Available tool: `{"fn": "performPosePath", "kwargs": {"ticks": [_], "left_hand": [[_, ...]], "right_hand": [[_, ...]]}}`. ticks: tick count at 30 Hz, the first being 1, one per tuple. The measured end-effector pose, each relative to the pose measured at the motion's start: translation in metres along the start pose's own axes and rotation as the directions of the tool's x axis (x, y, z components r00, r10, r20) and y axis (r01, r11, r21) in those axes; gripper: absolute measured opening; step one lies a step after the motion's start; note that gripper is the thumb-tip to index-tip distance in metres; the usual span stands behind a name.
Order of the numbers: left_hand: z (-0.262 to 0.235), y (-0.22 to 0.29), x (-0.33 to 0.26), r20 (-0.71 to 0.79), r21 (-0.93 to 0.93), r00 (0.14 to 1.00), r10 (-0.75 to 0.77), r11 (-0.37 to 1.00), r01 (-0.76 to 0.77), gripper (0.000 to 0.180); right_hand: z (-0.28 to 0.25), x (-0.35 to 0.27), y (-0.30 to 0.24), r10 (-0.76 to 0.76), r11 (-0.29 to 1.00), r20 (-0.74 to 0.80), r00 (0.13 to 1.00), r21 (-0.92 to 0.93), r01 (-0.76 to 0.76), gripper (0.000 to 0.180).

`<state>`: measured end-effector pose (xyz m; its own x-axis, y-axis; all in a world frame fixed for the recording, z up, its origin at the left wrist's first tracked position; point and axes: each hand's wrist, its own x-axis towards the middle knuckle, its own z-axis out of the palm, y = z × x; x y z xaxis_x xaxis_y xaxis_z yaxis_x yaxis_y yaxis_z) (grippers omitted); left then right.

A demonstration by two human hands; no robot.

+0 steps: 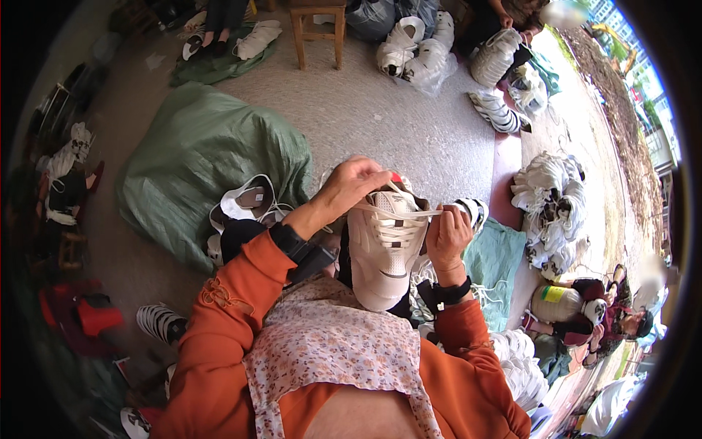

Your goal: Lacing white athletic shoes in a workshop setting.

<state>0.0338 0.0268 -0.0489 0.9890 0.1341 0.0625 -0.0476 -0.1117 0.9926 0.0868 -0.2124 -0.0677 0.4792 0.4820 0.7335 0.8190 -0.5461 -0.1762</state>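
Observation:
A cream-white sneaker (373, 267) rests on my lap with its toe pointing toward me and its laces threaded through the eyelets. At the top of its tongue my left hand (354, 186) pinches a flat cream shoelace (398, 214). My right hand (448, 235), to the right of the shoe, holds the lace pulled taut between thumb and fingers. The lace crosses over the tongue in a band. Part of the red lining (396, 177) shows by the left fingertips. Whether the lace is knotted I cannot tell.
A large green sack (212, 157) lies at the left, with a white shoe (247, 199) beside it. Piles of white shoes (550, 212) stand at the right, near a teal cloth (497, 267). A wooden stool (318, 29) is at the far side. Other people (621, 322) sit around.

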Motion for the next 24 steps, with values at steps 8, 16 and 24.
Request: {"fn": "performPosePath", "kwargs": {"ticks": [8,16,24], "left_hand": [[-0.015,-0.034,-0.063,-0.088,-0.011,0.822,-0.563,0.826,0.564,0.063],[0.008,-0.05,-0.057,-0.082,-0.31,0.798,-0.597,0.776,0.549,0.053],[0.017,-0.046,-0.052,-0.339,-0.616,0.853,-0.398,0.779,0.119,0.023]], "right_hand": [[0.0,-0.008,0.0,0.02,1.0,0.03,0.999,-0.015,-0.02,0.007],[-0.008,-0.038,-0.004,0.282,0.959,0.278,0.918,-0.061,-0.276,0.013],[-0.034,-0.033,-0.002,0.513,0.636,0.48,0.712,0.345,-0.691,0.016]]}}
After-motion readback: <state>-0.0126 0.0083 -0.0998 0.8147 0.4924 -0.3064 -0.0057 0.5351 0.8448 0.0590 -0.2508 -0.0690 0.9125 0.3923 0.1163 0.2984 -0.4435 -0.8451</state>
